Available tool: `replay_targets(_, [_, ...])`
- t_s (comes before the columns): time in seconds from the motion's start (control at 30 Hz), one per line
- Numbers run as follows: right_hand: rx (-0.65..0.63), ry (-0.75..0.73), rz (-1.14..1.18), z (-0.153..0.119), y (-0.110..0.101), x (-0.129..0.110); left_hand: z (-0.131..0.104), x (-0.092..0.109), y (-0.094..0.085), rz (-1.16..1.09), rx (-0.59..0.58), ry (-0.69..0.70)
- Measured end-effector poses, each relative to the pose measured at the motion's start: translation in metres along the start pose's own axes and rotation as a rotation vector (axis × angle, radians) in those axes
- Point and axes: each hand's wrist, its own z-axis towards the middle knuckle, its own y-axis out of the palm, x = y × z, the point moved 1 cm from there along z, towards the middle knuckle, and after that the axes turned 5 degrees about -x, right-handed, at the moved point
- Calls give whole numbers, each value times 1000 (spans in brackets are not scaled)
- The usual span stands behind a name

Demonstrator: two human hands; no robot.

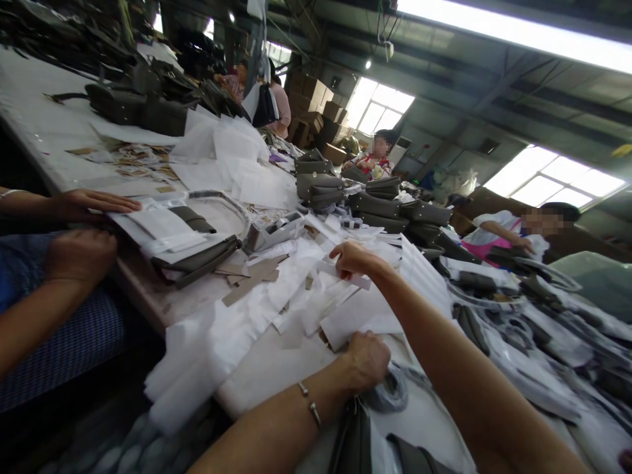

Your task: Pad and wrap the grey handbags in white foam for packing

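My left hand (pixel 368 362), below a bracelet-wearing wrist, is closed beside a wrapped coiled strap (pixel 392 390) and above a dark bag (pixel 356 434); what its fingers hold is hidden. Farther forward, my right hand (pixel 351 259) is over the heap of white paper, its fingers curled on a white strip (pixel 362 282). Between the hands lies a white sheet (pixel 358 316). White foam wrap (pixel 247 329) spreads to the left, with pieces of brown card (pixel 254 278) behind it.
At the left, a co-worker's hands (pixel 81 253) are by a dark bag (pixel 202 260) topped with white sheets. Dark bags (pixel 320 187) are piled at the back, wrapped ones (pixel 523 375) at the right. Other people are behind the table (pixel 29 105).
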Motion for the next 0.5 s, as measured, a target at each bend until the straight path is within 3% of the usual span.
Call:
replay_targets(0.17, [-38, -127, 393, -65, -2, 46, -5, 0, -5, 12, 14, 5])
replay_targets(0.3, [100, -185, 773, -109, 13, 85, -4, -1, -4, 22, 20, -4])
replay_targets(0.5, [248, -269, 802, -158, 47, 101, 0, -5, 1, 18, -4, -47])
